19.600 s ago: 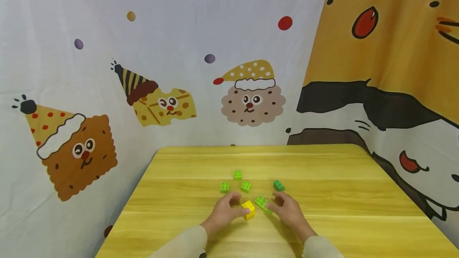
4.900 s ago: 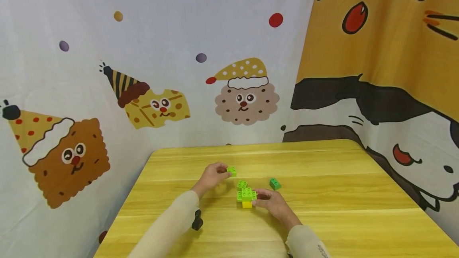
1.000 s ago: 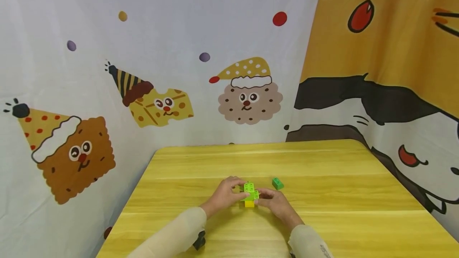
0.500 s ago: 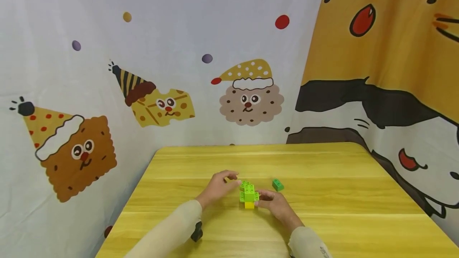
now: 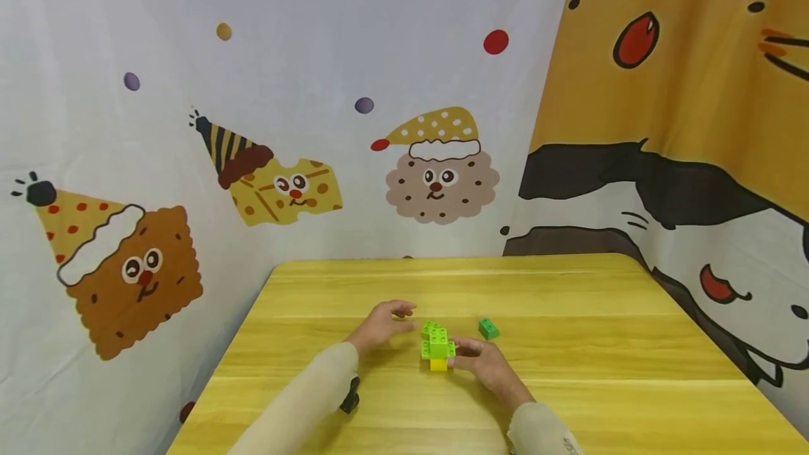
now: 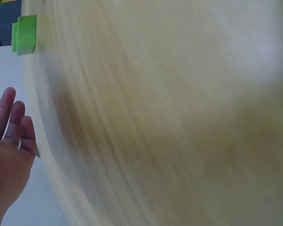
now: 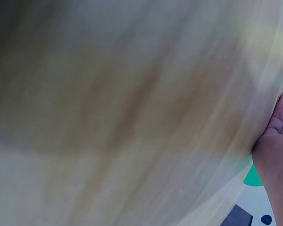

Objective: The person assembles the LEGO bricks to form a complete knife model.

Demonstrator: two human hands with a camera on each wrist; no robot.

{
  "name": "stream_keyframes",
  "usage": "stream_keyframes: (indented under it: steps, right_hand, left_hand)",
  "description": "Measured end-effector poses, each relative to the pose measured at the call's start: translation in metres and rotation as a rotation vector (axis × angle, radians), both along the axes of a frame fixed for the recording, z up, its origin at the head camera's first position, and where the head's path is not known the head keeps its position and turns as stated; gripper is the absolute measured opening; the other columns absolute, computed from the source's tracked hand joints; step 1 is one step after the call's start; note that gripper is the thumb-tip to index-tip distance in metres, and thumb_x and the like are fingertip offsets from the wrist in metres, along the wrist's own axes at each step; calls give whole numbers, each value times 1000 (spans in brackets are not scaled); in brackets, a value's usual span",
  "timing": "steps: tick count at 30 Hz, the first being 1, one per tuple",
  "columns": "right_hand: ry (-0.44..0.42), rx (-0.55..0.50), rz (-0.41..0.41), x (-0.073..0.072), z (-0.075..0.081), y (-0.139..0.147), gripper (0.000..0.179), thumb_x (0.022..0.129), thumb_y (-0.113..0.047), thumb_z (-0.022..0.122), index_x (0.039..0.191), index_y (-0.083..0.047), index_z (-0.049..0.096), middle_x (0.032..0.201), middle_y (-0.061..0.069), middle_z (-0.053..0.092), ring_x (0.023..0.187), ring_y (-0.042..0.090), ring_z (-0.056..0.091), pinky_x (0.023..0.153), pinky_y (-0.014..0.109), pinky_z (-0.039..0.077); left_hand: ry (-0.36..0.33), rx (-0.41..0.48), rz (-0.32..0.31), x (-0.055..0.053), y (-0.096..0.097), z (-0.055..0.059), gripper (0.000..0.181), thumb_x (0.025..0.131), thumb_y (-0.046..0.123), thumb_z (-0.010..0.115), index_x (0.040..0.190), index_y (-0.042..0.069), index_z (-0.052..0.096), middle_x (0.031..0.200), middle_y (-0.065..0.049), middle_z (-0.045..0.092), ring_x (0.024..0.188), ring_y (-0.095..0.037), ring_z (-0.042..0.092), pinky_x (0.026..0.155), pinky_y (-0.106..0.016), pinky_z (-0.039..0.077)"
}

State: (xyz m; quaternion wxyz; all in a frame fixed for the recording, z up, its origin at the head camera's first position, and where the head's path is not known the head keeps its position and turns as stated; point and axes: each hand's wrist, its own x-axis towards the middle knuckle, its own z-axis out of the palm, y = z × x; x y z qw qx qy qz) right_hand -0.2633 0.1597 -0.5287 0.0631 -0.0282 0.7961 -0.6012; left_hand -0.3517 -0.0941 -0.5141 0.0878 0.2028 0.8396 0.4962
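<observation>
A small stack of toy building bricks stands near the middle of the table, with a yellow brick at its base and light green bricks above. Another light green brick shows just behind the top one. My right hand holds the stack's right side between thumb and fingers. To the left, apart from the bricks, my left hand is held with loosely bent fingers and nothing in it. In the left wrist view that hand is below a light green brick. The right wrist view cuts off most of the right hand.
A dark green brick with a sloped side lies alone behind the right hand. The wooden table has rounded far corners and meets a printed cloth with cartoon figures. A black wrist device sits at the left cuff.
Loose light green bricks have joined the yellow one in a stack. About five seconds ago the left hand gripped a brick; since then it has let go and drawn left. The right hand stays.
</observation>
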Motion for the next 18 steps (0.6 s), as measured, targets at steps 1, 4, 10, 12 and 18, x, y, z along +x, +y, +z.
stream_keyframes:
  steps: [1,4,10,12,18]
  right_hand:
    - [-7,-6,1,0,0,0,48,82,-22,83,124,-5,69,108,6,66,101,22,58,90,41,50]
    - [-5,4,8,0,-1,0,49,82,-25,83,125,-6,69,109,5,66,102,22,59,90,43,50]
    - [-2,12,27,1,0,0,52,83,-29,82,127,-7,68,112,6,67,104,22,60,92,46,50]
    - [-2,8,28,1,0,1,52,83,-28,82,127,-7,67,112,6,67,104,22,60,92,46,50]
    - [7,0,21,1,-2,2,49,83,-26,82,126,-5,68,111,6,67,103,23,60,92,45,50]
  left_hand:
    - [-6,-6,-9,-1,2,-1,48,93,24,72,135,5,59,126,-12,61,118,-30,53,100,-51,43]
    - [-27,-32,-33,-5,9,-5,49,92,25,74,135,7,59,125,-9,62,117,-28,55,100,-49,44]
    - [-46,-104,-42,-8,17,-9,55,86,34,79,132,10,62,121,-4,64,113,-22,58,100,-45,46]
    - [-40,-116,-39,-9,18,-9,55,85,33,80,132,10,63,121,-3,65,112,-21,58,99,-44,46]
    - [-39,-146,-39,-10,24,-11,51,85,29,81,130,12,65,123,-1,64,116,-22,58,101,-43,45]
